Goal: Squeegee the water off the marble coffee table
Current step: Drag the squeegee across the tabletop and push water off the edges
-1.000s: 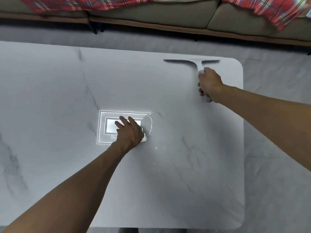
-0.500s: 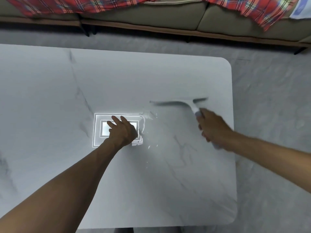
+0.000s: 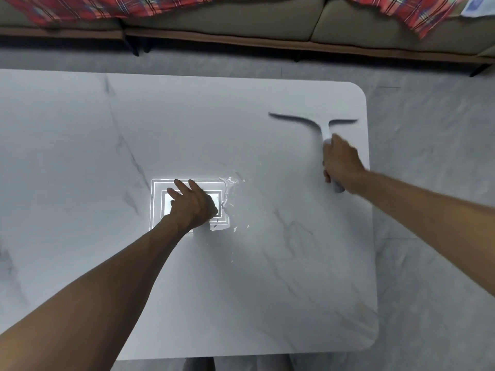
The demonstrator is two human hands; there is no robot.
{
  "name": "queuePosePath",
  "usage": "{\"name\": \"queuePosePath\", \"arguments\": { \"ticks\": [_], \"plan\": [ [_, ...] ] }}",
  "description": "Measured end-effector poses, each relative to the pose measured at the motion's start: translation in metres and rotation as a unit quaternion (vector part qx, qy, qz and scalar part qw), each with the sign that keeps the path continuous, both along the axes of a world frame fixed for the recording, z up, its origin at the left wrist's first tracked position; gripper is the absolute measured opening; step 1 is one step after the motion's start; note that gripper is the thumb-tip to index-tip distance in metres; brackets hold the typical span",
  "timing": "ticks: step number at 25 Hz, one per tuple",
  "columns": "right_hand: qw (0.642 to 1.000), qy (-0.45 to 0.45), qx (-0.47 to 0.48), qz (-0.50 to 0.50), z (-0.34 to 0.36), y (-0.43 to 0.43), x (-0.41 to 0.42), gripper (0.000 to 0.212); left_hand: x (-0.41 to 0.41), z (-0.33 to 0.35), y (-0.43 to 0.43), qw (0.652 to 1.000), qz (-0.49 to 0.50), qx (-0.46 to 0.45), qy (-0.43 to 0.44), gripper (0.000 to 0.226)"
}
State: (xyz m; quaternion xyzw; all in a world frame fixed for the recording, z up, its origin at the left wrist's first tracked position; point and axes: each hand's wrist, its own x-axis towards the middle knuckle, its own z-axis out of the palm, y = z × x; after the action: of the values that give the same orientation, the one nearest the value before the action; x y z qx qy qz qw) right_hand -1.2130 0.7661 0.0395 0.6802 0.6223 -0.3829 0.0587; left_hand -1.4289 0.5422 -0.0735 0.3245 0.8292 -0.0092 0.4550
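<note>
A single head-worn wide-angle camera is looking forward and steeply down from above the near edge of the white, grey-veined marble worktop (image 3: 187, 124), close enough that both bare forearms are entering from the bottom corners. The worktop is filling most of the frame, its rounded right corners showing while its left side is running out of view. Beyond the far edge, the grey floor (image 3: 428, 156) and the base of an olive sofa (image 3: 267, 20) are lining the top.

Squeegee (image 3: 318, 124): repositioned.
Right hand (image 3: 341, 163) has carried it from mid-table, beside the water (image 3: 230, 194), back toward the coffee table's (image 3: 187, 124) far right corner.
</note>
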Motion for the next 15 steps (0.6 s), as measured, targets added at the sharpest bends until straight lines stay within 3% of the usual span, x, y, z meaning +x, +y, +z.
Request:
{"name": "queuePosePath", "arguments": {
  "ticks": [2,3,5,6,9,11,13,14,15],
  "plan": [
    [0.998,-0.011,-0.011,0.065,0.003,-0.040,0.025,0.021,0.003,0.000,0.005,0.988,0.001,0.057,0.144,0.080],
    [0.996,-0.016,-0.031,0.083,0.009,-0.059,0.036,0.020,0.002,0.003,0.001,0.986,0.001,0.069,0.151,0.077],
    [0.993,-0.027,-0.078,0.090,0.023,-0.085,0.054,0.020,0.006,0.010,0.002,0.998,0.006,-0.002,0.055,0.058],
    [0.992,-0.026,-0.093,0.083,0.030,-0.089,0.060,0.022,0.010,0.011,0.002,0.995,-0.021,0.013,0.093,0.051],
    [0.997,0.002,-0.062,0.036,0.044,-0.065,0.058,0.023,0.024,0.020,-0.002,0.999,0.029,0.038,0.000,0.057],
    [1.000,0.020,-0.006,-0.011,0.040,-0.020,0.045,0.025,0.037,0.004,-0.008,0.998,0.052,0.041,0.018,0.061],
    [0.996,0.047,0.030,-0.073,0.028,0.033,0.029,0.030,0.039,0.002,-0.007,0.998,0.042,-0.033,-0.021,0.072],
    [0.991,0.058,0.033,-0.112,0.021,0.055,0.022,0.035,0.042,0.014,-0.004,0.995,0.033,-0.095,-0.008,0.077],
    [0.986,0.069,0.024,-0.151,0.014,0.069,0.018,0.041,0.044,0.028,0.000,0.994,0.035,-0.102,0.024,0.078]
  ]
}}
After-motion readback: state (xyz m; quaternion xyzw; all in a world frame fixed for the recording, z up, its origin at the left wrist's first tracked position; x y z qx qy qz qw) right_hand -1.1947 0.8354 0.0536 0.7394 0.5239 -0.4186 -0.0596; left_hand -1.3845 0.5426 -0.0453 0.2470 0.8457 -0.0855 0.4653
